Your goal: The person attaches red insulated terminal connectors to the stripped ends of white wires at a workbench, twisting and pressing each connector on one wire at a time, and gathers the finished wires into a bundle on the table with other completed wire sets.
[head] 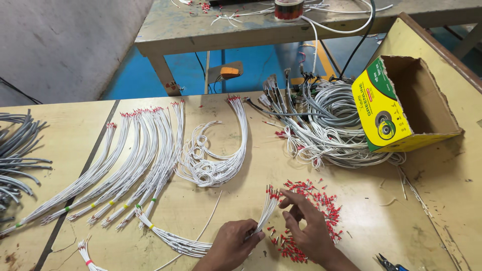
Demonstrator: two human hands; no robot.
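My left hand (230, 245) grips a thin bundle of white wires (265, 208) near the table's front edge. The bundle rises to the upper right, and its far ends carry small red terminals. The rest of that bundle (173, 240) trails left across the table. My right hand (307, 226) hovers just right of the wire tips, fingers spread, over a scattered heap of small red terminals (321, 200). I see nothing held in the right hand.
Bundles of white wires with coloured ties (125, 170) fan across the left of the wooden table (241, 200). A looped bundle (216, 160), a tangled grey cable pile (331, 125), an open yellow-green cardboard box (401, 105), grey cables (15, 155) and pliers (387, 262) lie around.
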